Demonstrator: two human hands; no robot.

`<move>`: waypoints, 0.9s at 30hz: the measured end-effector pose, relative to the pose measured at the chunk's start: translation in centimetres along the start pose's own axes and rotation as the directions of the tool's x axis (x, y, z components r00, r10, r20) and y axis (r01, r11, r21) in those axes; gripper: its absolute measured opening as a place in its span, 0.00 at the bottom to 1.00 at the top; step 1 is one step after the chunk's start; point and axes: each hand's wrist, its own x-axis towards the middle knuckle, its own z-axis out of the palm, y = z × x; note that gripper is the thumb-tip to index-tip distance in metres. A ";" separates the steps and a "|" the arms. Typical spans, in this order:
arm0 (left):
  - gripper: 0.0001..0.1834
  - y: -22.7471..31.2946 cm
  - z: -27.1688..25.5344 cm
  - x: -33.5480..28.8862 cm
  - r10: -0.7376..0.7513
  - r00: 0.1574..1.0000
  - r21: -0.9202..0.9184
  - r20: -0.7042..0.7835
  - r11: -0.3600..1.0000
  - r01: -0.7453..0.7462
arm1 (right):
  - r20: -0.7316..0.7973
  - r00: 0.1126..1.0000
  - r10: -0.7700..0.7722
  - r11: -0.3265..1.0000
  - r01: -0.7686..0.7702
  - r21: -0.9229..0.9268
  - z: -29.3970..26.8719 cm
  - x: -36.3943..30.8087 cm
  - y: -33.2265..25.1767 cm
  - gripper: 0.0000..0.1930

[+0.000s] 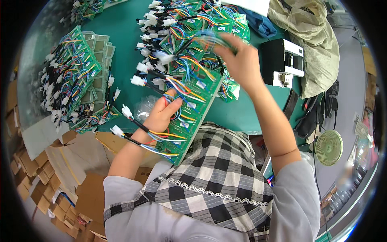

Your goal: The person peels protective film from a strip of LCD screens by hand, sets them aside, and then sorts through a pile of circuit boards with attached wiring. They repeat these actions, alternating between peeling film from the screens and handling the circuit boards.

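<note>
My left hand [163, 114] is closed around the wires and edge of a long green circuit board panel [196, 117], which slants upward to the right over my lap. Colourful wires run from the panel into black sleeves ending in white connectors [117, 130]. Above the panel's far end, my right hand [240, 58] pinches a wire harness [209, 40], smeared by motion. A blurred white connector trails from it to the left. Whether a small board hangs on that harness is hidden by the blur and my fingers.
A large heap of wired circuit boards [223, 25] lies beyond my hands on the green table [121, 24]. More wired boards [86, 66] are stacked at left. A black-and-white device [282, 60], beige sack [314, 44] and green fan [329, 147] are at right.
</note>
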 end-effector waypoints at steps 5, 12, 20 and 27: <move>0.19 -0.8 -1.0 -1.5 -0.146 0.988 0.094 -0.041 0.984 0.150 | -0.150 0.917 -0.368 0.798 0.229 -0.557 0.3 3.6 3.5 0.18; 0.19 -0.3 -0.1 -0.7 0.012 0.987 0.045 -0.159 0.999 -0.005 | 0.676 0.717 0.169 0.940 -0.324 0.108 0.8 -1.2 -3.9 0.17; 0.23 -1.0 1.7 -0.9 -0.134 0.953 0.053 -0.271 0.987 0.154 | 0.095 0.978 -0.186 0.827 0.208 -0.523 0.0 0.9 0.3 0.17; 0.24 -1.1 1.5 -0.9 -0.026 0.980 -0.059 -0.199 0.998 0.015 | 0.649 0.753 0.110 0.978 -0.200 0.065 1.6 -4.4 -3.1 0.24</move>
